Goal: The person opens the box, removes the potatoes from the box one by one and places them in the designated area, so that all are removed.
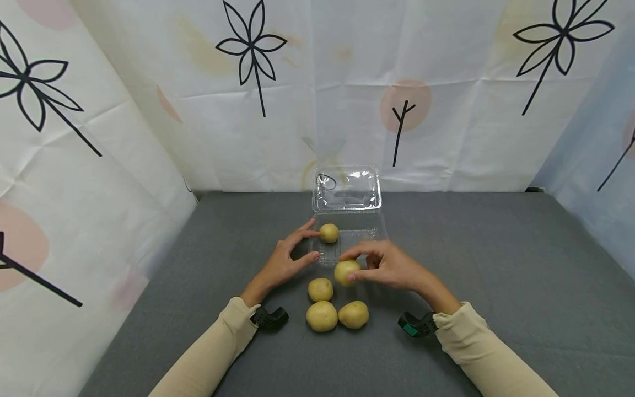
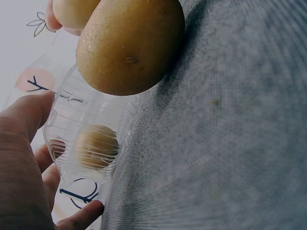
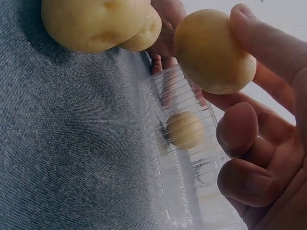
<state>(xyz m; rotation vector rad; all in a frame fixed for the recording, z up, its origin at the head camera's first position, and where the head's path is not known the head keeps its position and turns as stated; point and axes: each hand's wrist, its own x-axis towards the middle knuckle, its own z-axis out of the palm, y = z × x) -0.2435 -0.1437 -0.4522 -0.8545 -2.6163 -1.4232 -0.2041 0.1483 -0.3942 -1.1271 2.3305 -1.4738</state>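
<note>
A clear plastic clamshell box [image 1: 364, 252] stands with its lid [image 1: 347, 189] up against the backdrop. One potato [image 1: 329, 233] lies inside it, towards the left. My left hand [image 1: 286, 262] is at the box's left side, fingers spread, thumb by the near rim; in the left wrist view the fingers [image 2: 81, 216] reach along the wall. Between thumb and fingers, my right hand [image 1: 392, 266] holds a second potato [image 3: 213, 51] just in front of the near rim. Nearer to me, three potatoes [image 1: 320, 289] [image 1: 322, 316] [image 1: 354, 315] lie close together on the cloth.
Grey cloth [image 1: 496, 275] covers the table. A white patterned backdrop [image 1: 446, 138] rises behind the box and along both sides. Dark bands [image 1: 269, 318] sit on both wrists, above the cloth.
</note>
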